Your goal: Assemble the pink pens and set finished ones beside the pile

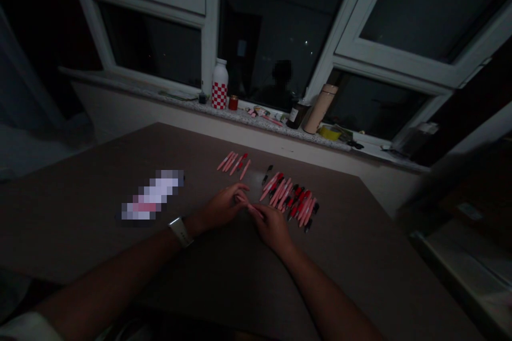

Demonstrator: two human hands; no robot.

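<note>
Over the middle of the dark table, my left hand (222, 205) and my right hand (274, 226) meet at the fingertips. Both are closed on a slim pink pen (251, 206), mostly covered by the fingers. Just right of my right hand lies a larger row of pink pens (283, 192), with red and black parts among them. A smaller group of pink pens (229, 162) lies beyond my left hand. Between the two groups is a black piece (268, 173), too dim to name. A watch with a pale strap (182, 232) is on my left wrist.
At the left, a blurred-out oblong object (151, 197) lies on the table (120, 266). Along the windowsill behind stand a red-checked white bottle (220, 85), a small red jar (233, 102), a dark labelled bottle (296, 114), a tan flask (320, 109) and a yellow item (329, 132).
</note>
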